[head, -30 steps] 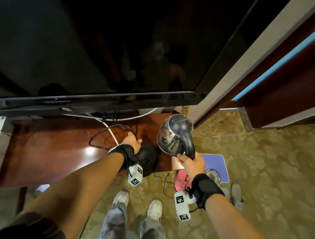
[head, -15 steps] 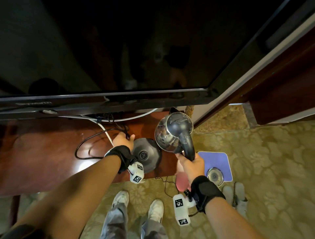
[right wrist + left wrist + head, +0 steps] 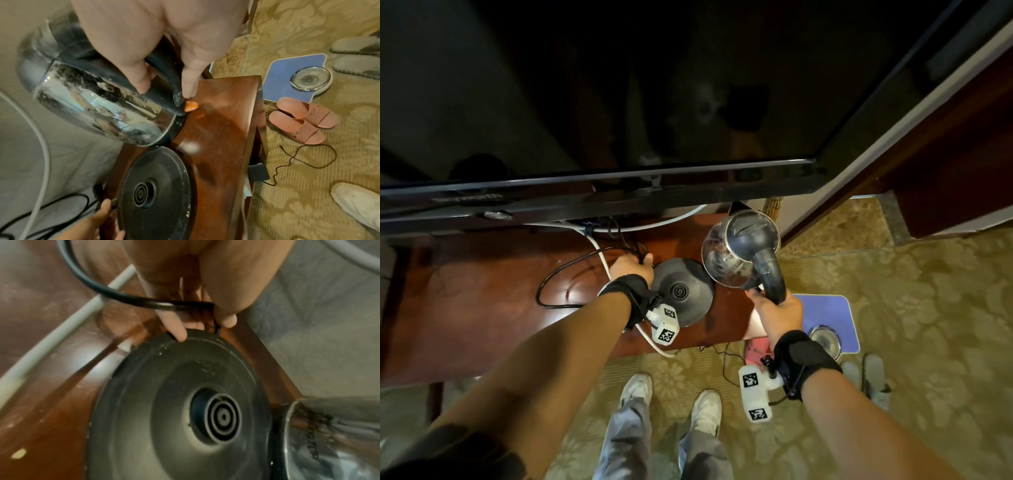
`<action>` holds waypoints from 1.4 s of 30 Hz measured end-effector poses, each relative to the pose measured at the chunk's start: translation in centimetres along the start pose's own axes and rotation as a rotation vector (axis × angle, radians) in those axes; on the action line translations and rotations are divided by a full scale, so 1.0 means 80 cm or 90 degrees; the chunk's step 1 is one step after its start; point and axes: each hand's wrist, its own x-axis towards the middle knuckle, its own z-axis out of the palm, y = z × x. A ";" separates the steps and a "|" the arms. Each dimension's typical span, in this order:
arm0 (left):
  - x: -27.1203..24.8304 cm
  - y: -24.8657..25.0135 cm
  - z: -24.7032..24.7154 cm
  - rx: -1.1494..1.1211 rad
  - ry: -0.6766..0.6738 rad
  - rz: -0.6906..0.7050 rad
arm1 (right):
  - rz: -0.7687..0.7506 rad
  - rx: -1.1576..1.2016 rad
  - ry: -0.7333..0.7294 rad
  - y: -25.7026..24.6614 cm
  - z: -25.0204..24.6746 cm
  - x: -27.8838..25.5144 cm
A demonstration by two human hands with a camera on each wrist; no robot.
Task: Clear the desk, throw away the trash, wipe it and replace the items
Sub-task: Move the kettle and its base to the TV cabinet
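Note:
A round black kettle base [image 3: 683, 291] [image 3: 185, 410] [image 3: 158, 193] lies flat on the right end of the red-brown desk [image 3: 482, 301]. My left hand [image 3: 631, 267] [image 3: 197, 305] is at the base's far left rim, pinching its black power cord [image 3: 115, 293] where it enters the base. My right hand [image 3: 779, 313] [image 3: 156, 40] grips the black handle of a shiny steel kettle [image 3: 736, 253] [image 3: 98, 104]. The kettle hangs tilted just right of the base, low over the desk's corner.
A large dark TV [image 3: 619, 102] overhangs the back of the desk. A white cable [image 3: 599, 253] crosses the desk. On the carpet to the right lie a blue bathroom scale [image 3: 825, 318], pink slippers [image 3: 302, 120], grey slippers [image 3: 357, 55] and a thin black wire [image 3: 298, 157].
The base came out from under my left hand and now lies uncovered on the desk. My left hand shifted to its far rim and took the cord. The kettle barely moved.

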 end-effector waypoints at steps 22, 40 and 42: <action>-0.052 0.019 0.024 0.079 -0.067 -0.006 | 0.002 -0.057 -0.044 -0.038 0.003 0.011; -0.253 0.027 -0.156 0.202 -0.055 0.257 | -0.297 -0.152 -0.203 -0.150 0.009 -0.164; -0.270 0.012 -0.192 0.189 -0.038 0.271 | -0.332 -0.194 -0.254 -0.161 0.027 -0.204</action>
